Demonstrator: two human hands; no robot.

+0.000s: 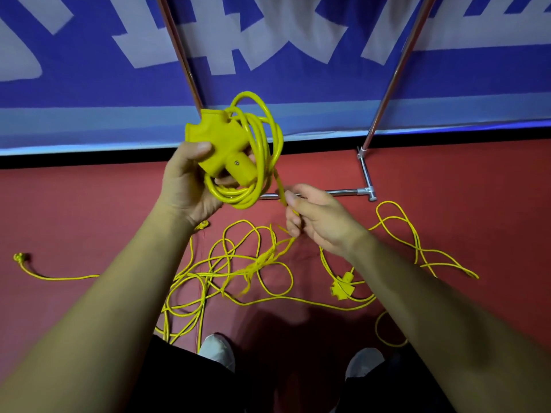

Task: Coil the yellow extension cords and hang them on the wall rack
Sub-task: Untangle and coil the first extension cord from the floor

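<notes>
My left hand [185, 186] grips a yellow three-way socket head [220, 144] together with several loops of its yellow cord [262, 150], held up at chest height. From the coil a strand runs down into my right hand [316, 219], which pinches the cord [281, 195] just below the coil. The rest of that cord hangs blurred toward the red floor. A tangle of loose yellow cord [238, 275] lies on the floor under my hands. A second yellow socket head [343, 286] rests on the floor at the right, with more cord loops [417, 248] beyond it.
A metal rack stands ahead: two slanted poles [384, 96] and a chrome base bar [365, 192] on the red floor. A blue and white banner [89, 84] covers the wall behind. A yellow plug [20, 257] lies at far left. My shoes [217, 350] are below.
</notes>
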